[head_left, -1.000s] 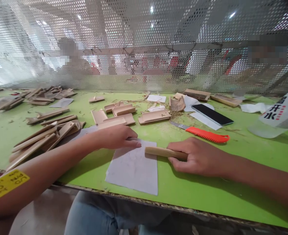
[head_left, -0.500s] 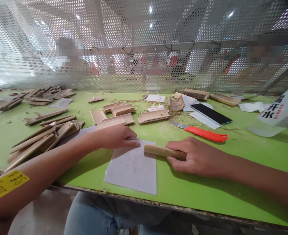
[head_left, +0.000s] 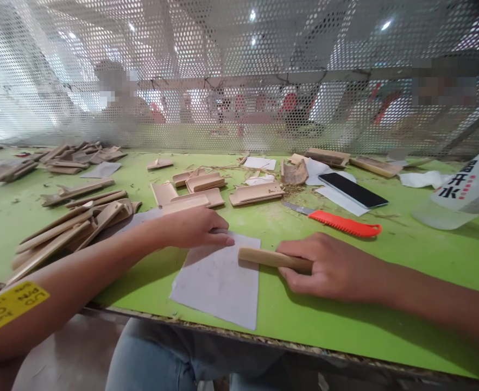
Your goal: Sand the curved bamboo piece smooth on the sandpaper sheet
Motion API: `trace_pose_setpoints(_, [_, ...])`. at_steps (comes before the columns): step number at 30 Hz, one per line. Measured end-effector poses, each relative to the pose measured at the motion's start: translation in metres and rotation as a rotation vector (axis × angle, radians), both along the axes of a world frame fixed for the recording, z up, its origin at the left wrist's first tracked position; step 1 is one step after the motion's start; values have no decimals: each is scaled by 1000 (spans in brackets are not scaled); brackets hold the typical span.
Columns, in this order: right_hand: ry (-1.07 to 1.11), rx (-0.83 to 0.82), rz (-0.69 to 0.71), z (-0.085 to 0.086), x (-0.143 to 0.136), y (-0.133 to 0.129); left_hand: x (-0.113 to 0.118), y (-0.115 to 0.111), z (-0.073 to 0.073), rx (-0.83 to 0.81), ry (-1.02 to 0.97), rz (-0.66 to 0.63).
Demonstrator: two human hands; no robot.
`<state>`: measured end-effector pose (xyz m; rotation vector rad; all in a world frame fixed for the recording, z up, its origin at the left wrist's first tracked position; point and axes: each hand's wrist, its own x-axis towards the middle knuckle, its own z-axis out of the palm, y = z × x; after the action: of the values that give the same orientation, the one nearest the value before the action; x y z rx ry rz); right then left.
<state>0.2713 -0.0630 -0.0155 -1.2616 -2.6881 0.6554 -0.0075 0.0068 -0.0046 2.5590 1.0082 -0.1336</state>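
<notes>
My left hand (head_left: pixel 199 227) has its fingers curled and pressed down on the top edge of a pale, smudged sheet that looks like sandpaper (head_left: pixel 217 288). My right hand (head_left: pixel 321 266) is closed around a piece of split bamboo (head_left: pixel 259 257). The bamboo's rounded left end lies over the right part of the sheet; whether it touches cannot be made out. Beyond my right hand lies a knife with an orange handle (head_left: pixel 343 223), its blade toward the left. Several trough-shaped bamboo pieces (head_left: pixel 258 193) lie past my left hand.
A pile of bamboo pieces (head_left: pixel 66 231) lies beside my left forearm, with another heap (head_left: pixel 79 155) farther back. A phone (head_left: pixel 353 190) rests on white paper near a plastic bottle (head_left: pixel 459 190). A perforated screen (head_left: pixel 231 70) borders the green table (head_left: pixel 345 331); people sit behind it.
My right hand and the bamboo have shifted slightly toward me. The sheet's near edge has slid a little toward me and left. My left hand stays almost in place.
</notes>
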Motion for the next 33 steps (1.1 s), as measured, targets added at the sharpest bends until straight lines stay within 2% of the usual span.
trace_pose_setpoints(3, [5,-10,-49,1,0,0,-1,0,-1,-5,-2,11])
trace_pose_setpoints(8, [43,-30,2,3,-1,-1,-1,0,-1,-21,-23,-1])
trace_pose_setpoints(13, [33,-60,-63,2,-1,0,-1,-1,0,-20,-22,16])
trace_pose_setpoints(18, [35,-25,37,-1,-1,-2,-1,0,-1,-13,-13,-3])
trace_pose_setpoints(22, [25,-22,-52,0,0,0,-2,0,-2,0,-11,3])
trace_pose_setpoints(28, [44,-44,18,1,0,-2,-1,1,-2,-16,-11,-4])
trace_pose_setpoints(33, [47,-84,-59,0,2,3,0,0,-2,-9,-21,0])
